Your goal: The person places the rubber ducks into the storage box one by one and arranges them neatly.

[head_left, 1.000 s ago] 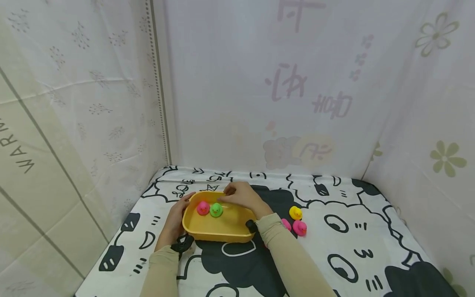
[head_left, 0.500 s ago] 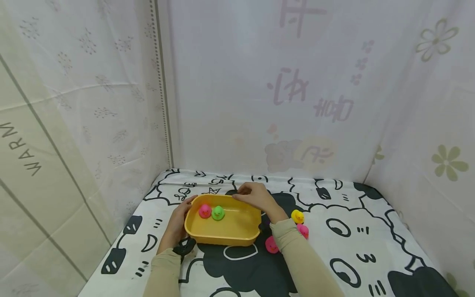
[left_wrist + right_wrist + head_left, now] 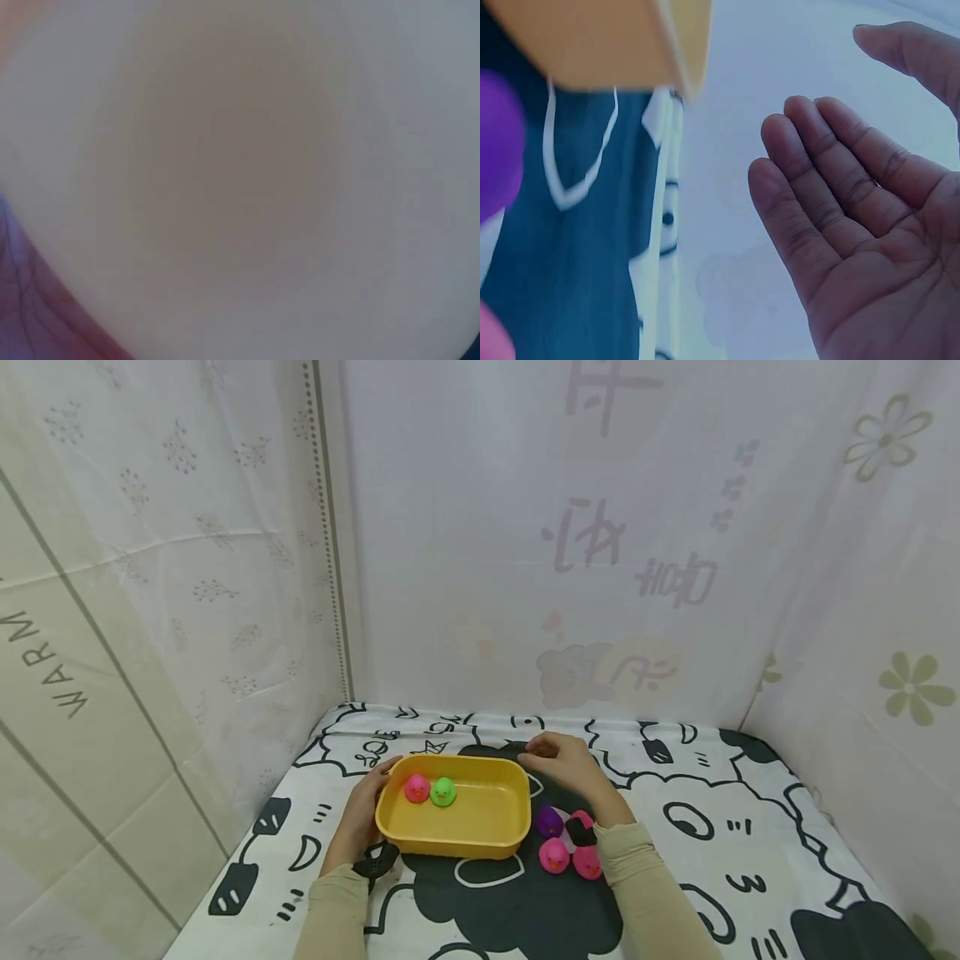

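A yellow plastic tray (image 3: pixel 480 843) sits on the patterned cloth, holding a pink rubber duck (image 3: pixel 417 788) and a green rubber duck (image 3: pixel 443 792) side by side near its left end. My left hand (image 3: pixel 362 814) grips the tray's left side, fingertips at the far left corner of the rim. In the left wrist view the pale, blurred tray wall (image 3: pixel 240 180) fills nearly everything, with a bit of palm at the lower left. My right hand (image 3: pixel 570 770) is raised just right of the tray with nothing in it; the right wrist view shows its fingers (image 3: pixel 802 225) relaxed and the thumb apart.
Beneath the right wrist lie several rubber ducks, among them a purple one (image 3: pixel 550 822) and a pink one (image 3: pixel 554 856); the wrist camera (image 3: pixel 580 832) partly covers the group. Printed curtains (image 3: pixel 480 527) hang behind and at both sides of the cloth-covered table (image 3: pixel 465 910).
My right hand has drawn back from over the tray to the right, past its rim. The ducks under that wrist show differently now. My left hand has stayed at the tray.
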A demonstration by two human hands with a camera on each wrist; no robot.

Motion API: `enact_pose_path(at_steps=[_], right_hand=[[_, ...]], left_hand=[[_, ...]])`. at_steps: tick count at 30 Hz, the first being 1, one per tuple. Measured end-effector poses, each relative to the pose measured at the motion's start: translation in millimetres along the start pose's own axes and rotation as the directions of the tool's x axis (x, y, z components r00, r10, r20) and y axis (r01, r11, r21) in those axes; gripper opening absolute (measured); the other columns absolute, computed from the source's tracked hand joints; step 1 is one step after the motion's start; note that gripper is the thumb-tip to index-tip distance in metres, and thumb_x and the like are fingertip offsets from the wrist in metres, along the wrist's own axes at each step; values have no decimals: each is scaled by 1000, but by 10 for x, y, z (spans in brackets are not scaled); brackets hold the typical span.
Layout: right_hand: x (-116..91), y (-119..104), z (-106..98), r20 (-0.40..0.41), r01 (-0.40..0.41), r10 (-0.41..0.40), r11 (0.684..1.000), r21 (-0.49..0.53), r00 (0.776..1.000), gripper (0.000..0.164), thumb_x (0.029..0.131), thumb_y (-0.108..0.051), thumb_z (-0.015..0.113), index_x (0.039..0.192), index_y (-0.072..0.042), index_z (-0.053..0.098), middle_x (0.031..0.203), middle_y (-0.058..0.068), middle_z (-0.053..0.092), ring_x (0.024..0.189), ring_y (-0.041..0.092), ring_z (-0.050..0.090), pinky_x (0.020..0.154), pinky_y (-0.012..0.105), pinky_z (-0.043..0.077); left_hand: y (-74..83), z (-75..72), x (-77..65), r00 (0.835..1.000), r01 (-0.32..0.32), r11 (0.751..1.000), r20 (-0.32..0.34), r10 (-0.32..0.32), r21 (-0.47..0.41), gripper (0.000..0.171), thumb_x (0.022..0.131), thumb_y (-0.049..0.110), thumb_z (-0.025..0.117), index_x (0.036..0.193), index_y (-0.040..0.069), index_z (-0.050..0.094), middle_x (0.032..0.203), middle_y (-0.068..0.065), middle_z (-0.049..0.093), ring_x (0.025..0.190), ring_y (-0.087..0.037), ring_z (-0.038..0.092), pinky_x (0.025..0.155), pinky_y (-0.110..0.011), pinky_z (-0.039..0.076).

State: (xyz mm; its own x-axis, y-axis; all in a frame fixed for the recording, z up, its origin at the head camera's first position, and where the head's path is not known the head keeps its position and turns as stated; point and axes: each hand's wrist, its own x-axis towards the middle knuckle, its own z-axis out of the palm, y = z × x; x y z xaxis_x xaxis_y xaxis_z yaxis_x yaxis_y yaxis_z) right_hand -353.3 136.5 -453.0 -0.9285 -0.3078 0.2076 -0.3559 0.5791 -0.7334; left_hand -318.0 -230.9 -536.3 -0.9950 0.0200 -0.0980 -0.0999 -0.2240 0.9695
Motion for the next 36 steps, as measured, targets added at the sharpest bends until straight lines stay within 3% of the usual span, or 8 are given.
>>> enact_pose_path(at_steps=[9,15,20,27,36], right_hand=[[-352,336,-329,-79,-59,61,998,33,995,39,87,-49,74,111,-18,72,105,-1,72,97,19,66,85,41,57],[-535,650,-486,-71,-102,106,993,59,992,38,90,-48,71,114,-19,71,109,-1,71,102,21,65,88,41,54],[-563,844,-583,-66,-119,122,992,46,990,41,91,-46,71,119,-15,71,110,-1,72,104,23,65,90,45,54],[-544,998,-641,-31,-157,160,985,71,987,44,93,-37,70,126,-9,67,116,3,71,108,26,64,95,50,52],[-623,1114,-669,24,-196,195,977,81,981,38,93,-33,72,122,-9,70,112,3,72,103,24,62,88,38,51]], left_hand=[[-16,25,-24,1000,-2,1000,-1,2,-2,51,105,25,36,155,15,39,155,-8,39,136,-29,43,108,-43,43],[-16,25,-14,1000,-4,1000,-6,4,12,52,103,24,36,154,16,40,153,-7,41,135,-28,45,103,-38,48],[5,14,-18,1000,14,1000,-7,-14,-8,51,103,25,36,154,19,41,152,-5,42,135,-27,45,103,-37,48],[37,-6,10,1000,-11,1000,-1,11,-4,52,104,24,33,156,17,38,155,-6,39,135,-28,44,103,-36,48],[8,8,-13,1000,1,1000,10,-1,4,51,105,24,34,155,17,39,155,-6,39,135,-28,44,105,-37,47]])
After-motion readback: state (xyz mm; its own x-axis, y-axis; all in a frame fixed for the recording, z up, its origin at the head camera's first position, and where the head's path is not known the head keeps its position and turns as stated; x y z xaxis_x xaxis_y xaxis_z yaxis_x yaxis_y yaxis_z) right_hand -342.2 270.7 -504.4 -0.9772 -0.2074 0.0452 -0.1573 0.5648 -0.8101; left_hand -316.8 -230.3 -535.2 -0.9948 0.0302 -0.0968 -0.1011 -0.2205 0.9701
